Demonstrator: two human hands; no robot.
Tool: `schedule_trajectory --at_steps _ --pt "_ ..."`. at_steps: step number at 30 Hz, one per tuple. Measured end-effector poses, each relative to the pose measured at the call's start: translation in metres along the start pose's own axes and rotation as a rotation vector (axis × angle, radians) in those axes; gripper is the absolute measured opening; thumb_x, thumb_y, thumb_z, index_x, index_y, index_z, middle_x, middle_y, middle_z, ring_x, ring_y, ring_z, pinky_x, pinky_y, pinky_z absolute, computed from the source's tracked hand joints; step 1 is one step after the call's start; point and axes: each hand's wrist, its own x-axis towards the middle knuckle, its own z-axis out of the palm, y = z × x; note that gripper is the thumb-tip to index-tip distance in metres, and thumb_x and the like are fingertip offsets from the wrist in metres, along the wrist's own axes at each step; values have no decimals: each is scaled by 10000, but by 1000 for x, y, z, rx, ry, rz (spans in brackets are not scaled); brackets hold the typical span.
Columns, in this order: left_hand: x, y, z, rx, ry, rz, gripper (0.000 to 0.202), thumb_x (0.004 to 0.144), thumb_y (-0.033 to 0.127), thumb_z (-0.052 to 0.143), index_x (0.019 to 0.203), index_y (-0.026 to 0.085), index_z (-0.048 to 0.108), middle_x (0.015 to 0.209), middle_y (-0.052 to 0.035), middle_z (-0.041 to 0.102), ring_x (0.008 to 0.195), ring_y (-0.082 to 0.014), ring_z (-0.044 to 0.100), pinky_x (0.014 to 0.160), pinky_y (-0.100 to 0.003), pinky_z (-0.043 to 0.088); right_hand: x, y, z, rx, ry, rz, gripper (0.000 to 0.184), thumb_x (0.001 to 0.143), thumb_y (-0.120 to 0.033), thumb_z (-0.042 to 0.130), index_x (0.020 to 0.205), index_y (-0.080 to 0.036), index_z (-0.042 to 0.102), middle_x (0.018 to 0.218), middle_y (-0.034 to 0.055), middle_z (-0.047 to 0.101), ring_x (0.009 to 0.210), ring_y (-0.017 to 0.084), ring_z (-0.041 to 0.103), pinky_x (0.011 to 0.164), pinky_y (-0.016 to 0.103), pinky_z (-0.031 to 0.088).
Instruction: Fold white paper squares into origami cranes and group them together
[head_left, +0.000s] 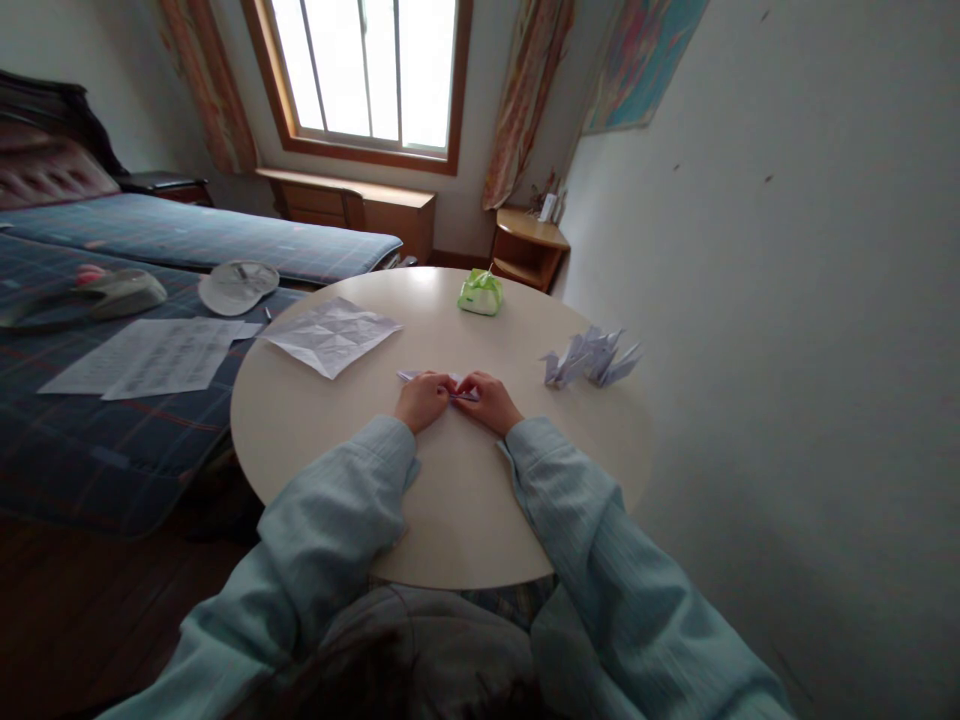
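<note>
Both my hands rest on a round cream table (465, 520), pressed together over a small folded piece of pale paper (420, 376). My left hand (421, 400) has its fingers curled down onto the paper's left part. My right hand (487, 400) pinches the paper's right end. Only the paper's edges show between and beside the fingers. Both arms wear light blue sleeves.
A creased white sheet (331, 334) lies at the table's left back. Several folded paper figures (592, 358) sit at the right. A green tissue pack (480, 293) stands at the far edge. A bed (112, 420) with papers is left; a wall is close on the right.
</note>
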Motion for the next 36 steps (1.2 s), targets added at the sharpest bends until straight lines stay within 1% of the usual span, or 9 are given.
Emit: schedule_trajectory --at_steps 5,9,13,17,23,26,30,32,36 --pt "2 -1 0 0 -9 -11 303 682 122 390 766 203 669 855 -41 657 831 -170 578 807 -305 427 1 1 0 -3 -6 2 62 647 -176 626 692 -157 589 711 11 572 684 107 510 644 216 395" --pt "0 0 0 13 5 -14 265 691 169 420 792 211 661 842 -40 649 802 -169 580 769 -302 436 0 1 0 -4 11 2 43 675 -204 603 680 -162 595 691 5 594 654 99 516 631 210 402" --pt "-4 5 -2 28 8 55 227 689 249 479 844 198 637 841 -45 638 801 -173 575 753 -297 433 0 1 1 -4 25 41 74 696 -242 585 701 -172 609 703 10 627 658 108 549 642 221 420" --pt "-4 6 -2 62 7 136 238 689 243 501 892 182 610 881 -59 635 872 -190 556 784 -307 419 0 2 2 -2 47 110 113 724 -280 559 744 -180 609 733 20 643 661 121 573 640 236 433" --pt "0 -2 3 64 -6 153 205 785 258 441 861 195 621 882 -57 639 859 -182 553 758 -290 411 0 3 2 -15 98 107 123 750 -293 528 760 -184 583 735 27 629 679 136 563 652 260 441" --pt "1 -5 2 21 77 69 198 795 272 447 822 204 631 842 -56 644 817 -178 561 727 -276 404 1 5 0 -77 272 78 114 746 -253 512 806 -175 569 805 56 612 783 172 540 739 314 434" --pt "2 -4 -3 -79 299 -77 189 799 275 455 825 201 626 825 -57 646 783 -172 562 700 -264 391 3 11 -4 -94 536 152 208 731 -225 491 923 -147 513 925 102 574 892 207 495 838 381 395" --pt "3 -3 -5 -139 398 -98 192 799 285 457 846 192 618 817 -57 644 768 -165 559 696 -257 389 4 12 -4 -55 579 198 250 726 -210 475 967 -144 476 949 109 564 897 205 489 831 381 399" --pt "4 2 -6 -294 532 -75 199 798 289 453 867 168 595 793 -53 635 727 -143 558 671 -234 397 3 13 0 8 532 196 257 718 -194 454 973 -167 447 910 84 571 846 186 505 799 363 413"
